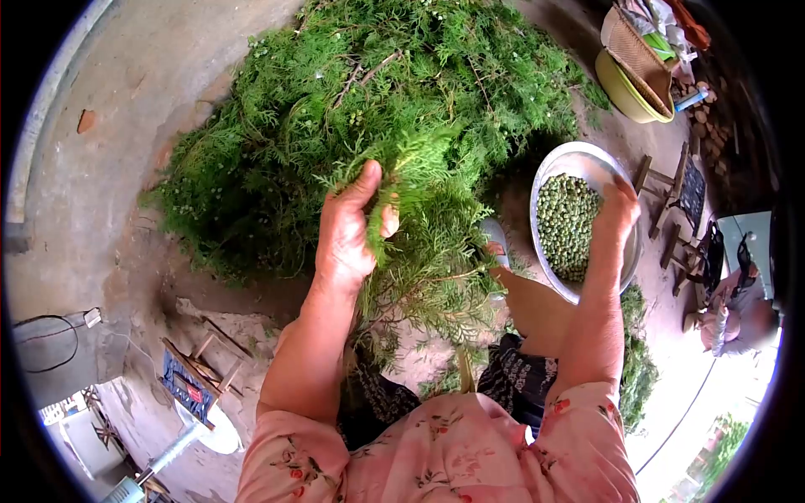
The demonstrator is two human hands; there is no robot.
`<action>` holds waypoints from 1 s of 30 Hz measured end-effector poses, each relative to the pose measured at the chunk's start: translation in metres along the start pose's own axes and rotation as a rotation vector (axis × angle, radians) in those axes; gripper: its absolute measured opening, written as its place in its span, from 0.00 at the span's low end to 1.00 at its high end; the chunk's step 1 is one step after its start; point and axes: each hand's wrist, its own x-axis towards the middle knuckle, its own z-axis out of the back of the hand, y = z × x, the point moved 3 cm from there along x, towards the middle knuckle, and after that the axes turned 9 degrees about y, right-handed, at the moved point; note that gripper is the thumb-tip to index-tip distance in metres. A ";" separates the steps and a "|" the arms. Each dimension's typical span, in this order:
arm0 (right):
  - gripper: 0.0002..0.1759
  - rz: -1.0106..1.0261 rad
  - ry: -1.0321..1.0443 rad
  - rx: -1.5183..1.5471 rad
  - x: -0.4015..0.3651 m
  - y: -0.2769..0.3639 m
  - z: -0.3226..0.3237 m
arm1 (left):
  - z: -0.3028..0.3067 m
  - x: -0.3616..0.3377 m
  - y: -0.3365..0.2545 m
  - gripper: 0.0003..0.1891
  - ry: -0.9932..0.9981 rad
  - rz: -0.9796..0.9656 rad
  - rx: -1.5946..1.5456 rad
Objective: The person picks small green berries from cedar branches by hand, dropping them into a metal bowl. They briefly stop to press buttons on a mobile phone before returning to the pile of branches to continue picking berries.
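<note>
My left hand (pixel 348 226) is closed around a leafy green conifer sprig (pixel 415 163), its thumb pressed along the stems. More conifer branches (pixel 436 285) hang just below and beside that hand, over my lap. My right hand (pixel 616 210) is at the right side of a pale metal basin (pixel 573 149), over its inside and near its rim. Its fingers look curled in, and whatever they hold is hidden. Many small round green cones (pixel 566 226) lie in the basin, which looks tilted.
A large heap of cut conifer branches (pixel 277 151) lies on the floor ahead. A yellow tub (pixel 625 96) with a woven basket (pixel 633 50) stands at upper right. Wooden stools (pixel 679 184) are on the right, another stool (pixel 201 377) and a fan (pixel 201 432) at lower left. A person (pixel 734 314) is at far right.
</note>
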 end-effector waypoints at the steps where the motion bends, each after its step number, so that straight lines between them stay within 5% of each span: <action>1: 0.16 0.059 -0.053 -0.117 0.009 -0.009 0.016 | -0.001 -0.001 -0.003 0.18 0.048 -0.008 -0.019; 3: 0.18 0.047 -0.211 -0.442 0.023 -0.019 0.040 | -0.004 -0.004 -0.008 0.20 0.126 -0.017 -0.058; 6: 0.20 0.198 -0.067 -0.348 0.027 -0.039 0.037 | 0.004 -0.001 -0.007 0.20 0.305 -0.030 -0.202; 10: 0.17 -0.170 0.475 0.272 -0.047 0.030 -0.049 | -0.003 -0.002 -0.010 0.21 0.383 -0.032 -0.183; 13: 0.09 -0.483 0.653 0.578 -0.101 0.046 -0.100 | -0.010 -0.009 -0.008 0.22 0.242 -0.110 -0.100; 18: 0.08 -0.062 0.497 0.486 -0.129 0.096 -0.116 | -0.016 -0.010 -0.008 0.20 0.183 -0.048 -0.093; 22: 0.09 0.422 0.766 0.221 -0.150 0.123 -0.123 | -0.014 -0.008 -0.005 0.17 0.128 -0.039 -0.043; 30: 0.19 0.354 1.036 0.239 -0.180 0.129 -0.145 | -0.033 -0.012 0.000 0.10 0.022 -0.068 0.079</action>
